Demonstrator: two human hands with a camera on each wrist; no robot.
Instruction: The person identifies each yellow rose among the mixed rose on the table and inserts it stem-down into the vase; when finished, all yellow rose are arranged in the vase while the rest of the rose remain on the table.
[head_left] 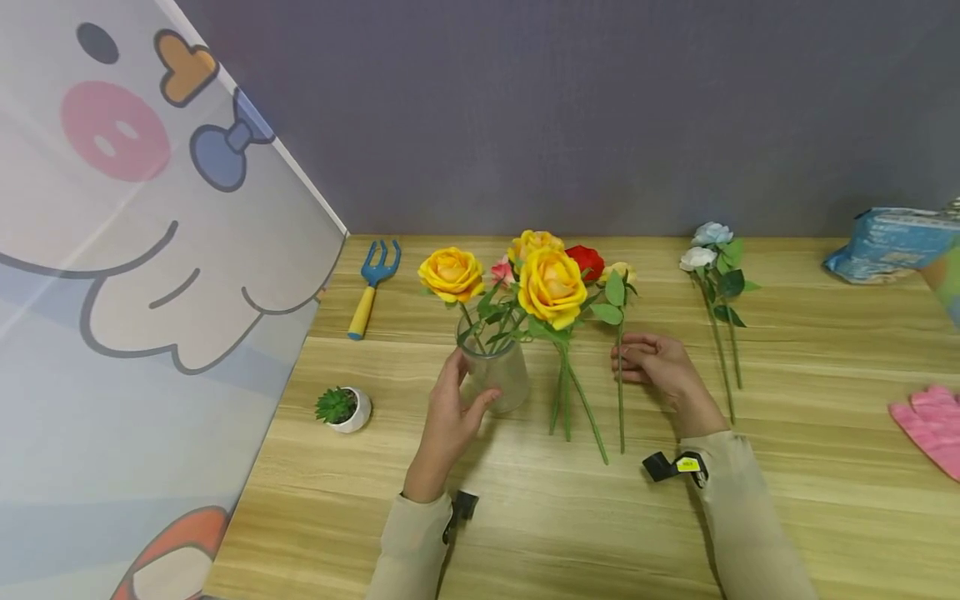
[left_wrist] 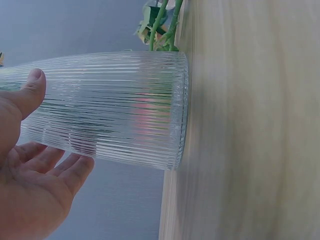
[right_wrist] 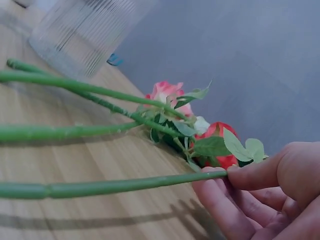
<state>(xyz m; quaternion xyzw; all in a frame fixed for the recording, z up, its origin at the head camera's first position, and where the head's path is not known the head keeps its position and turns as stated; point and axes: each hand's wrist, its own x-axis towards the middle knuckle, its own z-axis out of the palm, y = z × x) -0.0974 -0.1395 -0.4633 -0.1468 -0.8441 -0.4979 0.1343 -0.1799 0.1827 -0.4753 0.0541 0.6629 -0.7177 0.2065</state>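
Note:
My left hand (head_left: 452, 412) holds a ribbed clear glass vase (head_left: 504, 385), thumb on one side and fingers round the other. A yellow rose (head_left: 450, 275) leans left from the vase's mouth. More yellow roses (head_left: 552, 287) spread to the right, partly covering a red rose (head_left: 584, 262) and a pink one (head_left: 502, 271). Several green stems (right_wrist: 75, 132) lie on the table beside the vase. With thumb and fingertips my right hand (head_left: 660, 371) pinches the stem (right_wrist: 125, 185) of a pale yellow flower (head_left: 621, 271); its bloom is partly hidden by leaves.
A white flower (head_left: 697, 258) and a light blue one (head_left: 712, 234) lie to the right. Beyond them are a blue packet (head_left: 896, 243) and a pink glove (head_left: 930, 425). On the left are a toy garden fork (head_left: 363, 310) and a potted succulent (head_left: 352, 412). A wall (head_left: 570, 117) stands behind.

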